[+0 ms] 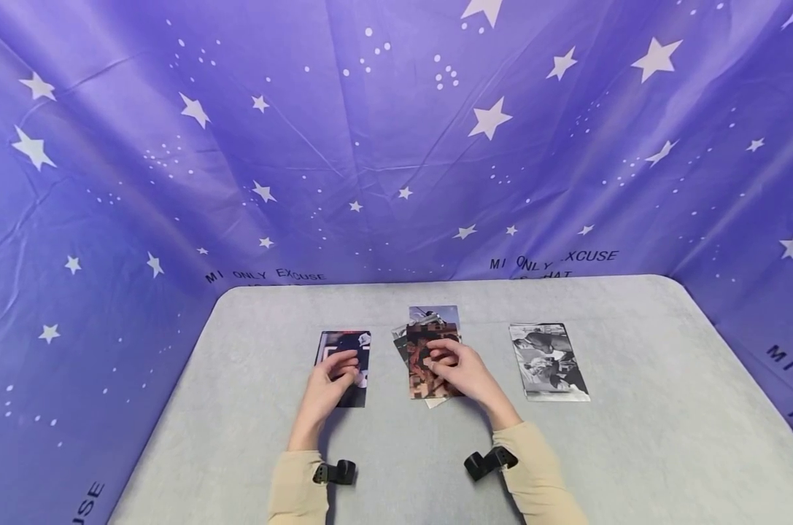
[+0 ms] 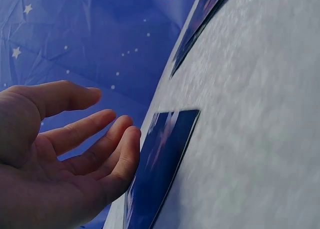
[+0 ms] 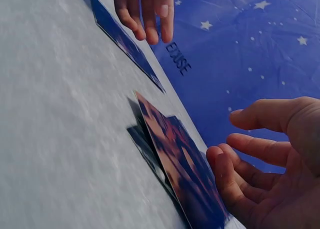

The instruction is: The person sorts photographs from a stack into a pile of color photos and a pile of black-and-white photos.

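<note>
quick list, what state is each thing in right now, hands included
left photo: flat, picture up
middle pile: askew, edges not lined up, pictures up
right photo: flat, picture up
left hand: open, holding nothing
right hand: open, holding nothing
backdrop: hanging, creased

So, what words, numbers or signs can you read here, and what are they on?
"MI ONLY EXCUSE": purple starry cloth, left of centre.
"MI ONLY XCUSE": same cloth, right of centre, partly lost in a fold.
"HAT": just beneath that, rest unclear.
"USE": cloth, lower left, cut off.
"MI O": cloth, far right, cut off.
Left photo card: pale marks, too small to read.
Right photo card: nothing legible.
</note>
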`<state>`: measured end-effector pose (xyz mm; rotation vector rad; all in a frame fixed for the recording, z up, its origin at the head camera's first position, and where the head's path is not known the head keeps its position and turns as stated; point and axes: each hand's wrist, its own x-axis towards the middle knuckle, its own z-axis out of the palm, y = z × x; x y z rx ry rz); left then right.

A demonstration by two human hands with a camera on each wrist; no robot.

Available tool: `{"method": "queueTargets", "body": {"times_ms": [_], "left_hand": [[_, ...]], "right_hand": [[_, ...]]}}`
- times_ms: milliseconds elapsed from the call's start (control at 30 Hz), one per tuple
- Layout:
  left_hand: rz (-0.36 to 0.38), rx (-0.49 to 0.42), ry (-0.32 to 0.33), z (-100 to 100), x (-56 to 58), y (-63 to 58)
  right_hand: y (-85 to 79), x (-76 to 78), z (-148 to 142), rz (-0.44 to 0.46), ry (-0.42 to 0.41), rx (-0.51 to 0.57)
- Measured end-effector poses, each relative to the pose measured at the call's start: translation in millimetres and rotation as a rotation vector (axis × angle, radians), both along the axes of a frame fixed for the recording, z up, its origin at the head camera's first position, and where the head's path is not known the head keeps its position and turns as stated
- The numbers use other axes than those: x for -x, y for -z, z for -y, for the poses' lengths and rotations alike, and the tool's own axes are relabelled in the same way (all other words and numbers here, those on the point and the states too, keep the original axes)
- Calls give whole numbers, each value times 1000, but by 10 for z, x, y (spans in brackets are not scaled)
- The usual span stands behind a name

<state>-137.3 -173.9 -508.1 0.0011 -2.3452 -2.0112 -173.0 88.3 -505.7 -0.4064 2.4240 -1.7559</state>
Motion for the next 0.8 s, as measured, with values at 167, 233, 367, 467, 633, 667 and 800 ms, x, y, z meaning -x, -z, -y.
{"method": "queueTargets", "body": {"times_ms": [167,233,367,467,633,667,800], "left_hand": [[-7,-37,47,-116,14,21],[-4,-53,58,-173,20,36],[11,-79,67,-294,47,77],[30,-105,82,-386,68,99],[40,-136,118,-504,100,149],[43,-144,123,-523,103,159],[64,-164,128,-590,95,167]], "right_hand": [[0,-4,-121,-11,17,-18],[-3,-4,-164,2,29,-26],[10,2,-236,49,51,-4],[15,1,-277,76,72,7],[15,-7,-334,64,84,-6],[21,-10,-346,60,85,-2],[55,-28,-386,66,109,17]]}}
